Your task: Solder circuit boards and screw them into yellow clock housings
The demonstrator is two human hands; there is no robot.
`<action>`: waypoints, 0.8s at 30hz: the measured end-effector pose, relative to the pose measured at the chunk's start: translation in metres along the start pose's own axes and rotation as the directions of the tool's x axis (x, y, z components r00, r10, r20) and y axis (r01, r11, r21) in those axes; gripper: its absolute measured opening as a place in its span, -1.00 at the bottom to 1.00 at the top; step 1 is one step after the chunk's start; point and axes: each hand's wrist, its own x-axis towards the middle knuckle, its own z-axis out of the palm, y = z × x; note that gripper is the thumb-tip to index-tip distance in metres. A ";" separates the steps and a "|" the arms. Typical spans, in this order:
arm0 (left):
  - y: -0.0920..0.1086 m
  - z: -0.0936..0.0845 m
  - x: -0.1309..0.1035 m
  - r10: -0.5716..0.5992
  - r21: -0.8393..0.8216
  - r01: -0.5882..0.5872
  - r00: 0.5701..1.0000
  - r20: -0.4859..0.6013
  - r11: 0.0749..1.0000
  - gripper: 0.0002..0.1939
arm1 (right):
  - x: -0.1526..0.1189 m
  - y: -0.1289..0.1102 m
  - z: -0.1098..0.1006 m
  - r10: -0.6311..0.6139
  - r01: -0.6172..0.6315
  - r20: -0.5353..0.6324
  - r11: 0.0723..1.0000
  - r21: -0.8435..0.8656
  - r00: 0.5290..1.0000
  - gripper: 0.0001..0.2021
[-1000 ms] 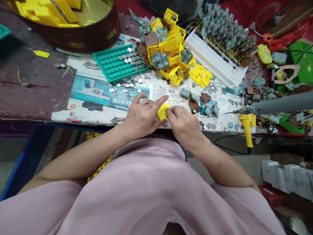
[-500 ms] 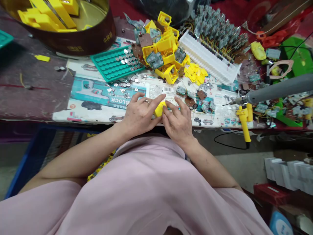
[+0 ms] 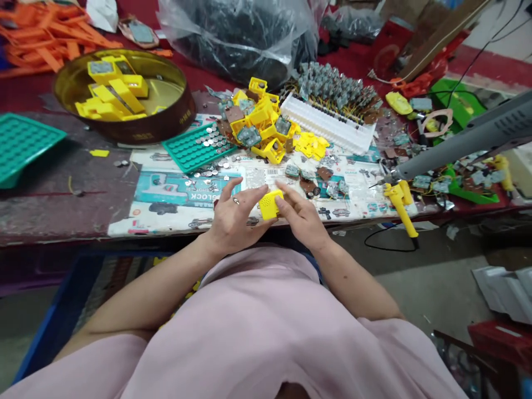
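Between my two hands is a small yellow plastic case whose upper face has a patch of small holes. My left hand grips its left side, thumb below and index finger at the top, with a ring on one finger. On the other side, my right hand pinches the case with thumb and fingers. Just beyond lie small circuit boards with brown pieces and scattered silver button cells. A heap of yellow cases with boards and a pile of flat yellow pieces sit farther back.
A round tin holding yellow cases stands back left, near green trays. A white rack of wired boards is behind. On the right, a grey electric screwdriver or similar tool juts in above a yellow-handled tool.
The camera view has tilted up, showing more of the table's far side. The yellow case has turned so its holed face shows, and both hands have shifted their fingers on it.
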 end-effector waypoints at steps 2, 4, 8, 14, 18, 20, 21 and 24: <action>0.001 -0.003 0.005 0.028 0.035 -0.028 1.000 -0.001 0.999 -0.18 | -0.004 -0.003 0.004 0.059 -0.064 0.075 0.995 0.071 0.995 -0.40; 0.001 -0.004 0.008 0.061 0.045 -0.060 0.998 -0.010 0.997 -0.20 | -0.008 -0.006 0.007 0.052 -0.057 0.054 0.994 0.098 0.997 -0.41; 0.001 -0.004 0.009 0.129 0.018 -0.129 0.990 -0.058 0.992 -0.12 | -0.012 -0.006 0.010 -0.039 0.038 -0.058 0.999 -0.009 0.998 -0.47; 0.007 0.009 0.013 0.057 0.102 -0.072 0.989 0.138 0.992 -0.20 | -0.011 -0.013 0.004 -0.106 0.088 0.005 0.801 -0.593 0.994 -0.55; 0.007 0.022 0.017 -0.128 -0.123 0.157 0.968 0.214 0.980 -0.22 | -0.022 -0.026 -0.013 -0.225 0.146 -0.015 0.684 -0.715 0.974 -0.40; 0.003 0.027 0.017 -0.243 -0.383 0.334 0.933 0.266 0.861 -0.24 | -0.029 -0.029 -0.029 -0.378 0.234 -0.100 0.739 -0.632 0.920 -0.43; 0.001 0.028 0.016 -0.293 -0.498 0.409 0.909 0.298 0.764 -0.26 | -0.032 -0.028 -0.038 -0.436 0.266 -0.166 0.763 -0.590 0.884 -0.50; -0.002 0.031 0.015 -0.388 -0.668 0.558 0.828 0.406 0.492 -0.32 | -0.040 -0.021 -0.061 -0.514 0.270 -0.275 0.750 -0.603 0.813 -0.72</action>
